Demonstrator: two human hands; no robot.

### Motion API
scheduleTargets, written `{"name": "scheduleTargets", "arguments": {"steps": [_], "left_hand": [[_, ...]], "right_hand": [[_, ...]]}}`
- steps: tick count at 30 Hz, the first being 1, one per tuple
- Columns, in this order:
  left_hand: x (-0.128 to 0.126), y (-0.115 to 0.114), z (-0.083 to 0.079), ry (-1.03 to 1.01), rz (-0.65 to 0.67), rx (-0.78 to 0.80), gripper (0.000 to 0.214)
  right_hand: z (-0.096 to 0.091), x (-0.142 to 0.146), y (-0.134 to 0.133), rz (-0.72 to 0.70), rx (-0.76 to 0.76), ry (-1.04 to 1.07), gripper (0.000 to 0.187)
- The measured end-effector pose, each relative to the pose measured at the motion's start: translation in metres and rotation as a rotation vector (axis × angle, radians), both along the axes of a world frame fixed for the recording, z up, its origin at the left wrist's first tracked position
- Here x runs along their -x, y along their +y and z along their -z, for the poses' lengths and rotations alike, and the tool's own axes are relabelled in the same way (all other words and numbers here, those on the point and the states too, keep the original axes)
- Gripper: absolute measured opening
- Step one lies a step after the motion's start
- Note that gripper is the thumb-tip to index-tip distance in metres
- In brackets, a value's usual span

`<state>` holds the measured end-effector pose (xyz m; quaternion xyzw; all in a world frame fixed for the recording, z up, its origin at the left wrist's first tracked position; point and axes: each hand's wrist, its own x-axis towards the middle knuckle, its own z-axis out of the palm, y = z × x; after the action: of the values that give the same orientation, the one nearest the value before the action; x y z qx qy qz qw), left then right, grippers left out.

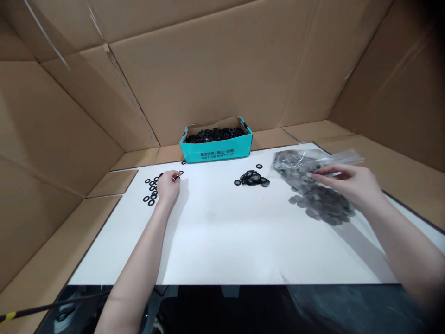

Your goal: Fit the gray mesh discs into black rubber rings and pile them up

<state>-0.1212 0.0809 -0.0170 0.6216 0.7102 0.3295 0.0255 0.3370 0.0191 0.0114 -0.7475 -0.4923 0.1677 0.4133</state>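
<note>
My left hand (168, 186) is at the left of the white tabletop, thumb and fingers pinched on a black ring (178, 177). Several flat black rings (152, 188) lie loose beside and partly behind it. At the right my right hand (352, 178) hovers above a spread of thin grey discs (325, 206). Its thumb and forefinger come together on a small grey disc (309, 175). Just behind the fingertips lies a clear plastic bag (292, 160) with more grey discs inside. Between the hands sits a small pile of black rings with grey centres (253, 177).
A turquoise cardboard box (215, 152) full of black rings stands at the back edge of the white tabletop (215, 241). Cardboard walls (222, 74) enclose the back and both sides. A dark cable (52, 305) runs below the front left edge.
</note>
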Motion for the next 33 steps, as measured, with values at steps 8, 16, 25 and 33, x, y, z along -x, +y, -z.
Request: {"name": "scheduleTargets", "arguments": {"steps": [8, 16, 25, 33], "left_hand": [[-0.051, -0.009, -0.020, -0.249, 0.258, -0.004, 0.020], [-0.104, -0.040, -0.041, -0.698, 0.700, 0.230, 0.022], [-0.112, -0.046, -0.026, -0.908, 0.805, 0.327, 0.027], [-0.114, -0.063, -0.020, -0.984, 0.817, 0.379, 0.031]], "right_hand": [[-0.009, 0.054, 0.001, -0.386, -0.110, 0.225, 0.036], [-0.010, 0.139, 0.022, -0.801, -0.122, 0.183, 0.036], [0.009, 0.155, 0.021, -0.760, -0.150, 0.173, 0.042], [0.017, 0.153, 0.009, -0.920, -0.159, 0.121, 0.030]]}}
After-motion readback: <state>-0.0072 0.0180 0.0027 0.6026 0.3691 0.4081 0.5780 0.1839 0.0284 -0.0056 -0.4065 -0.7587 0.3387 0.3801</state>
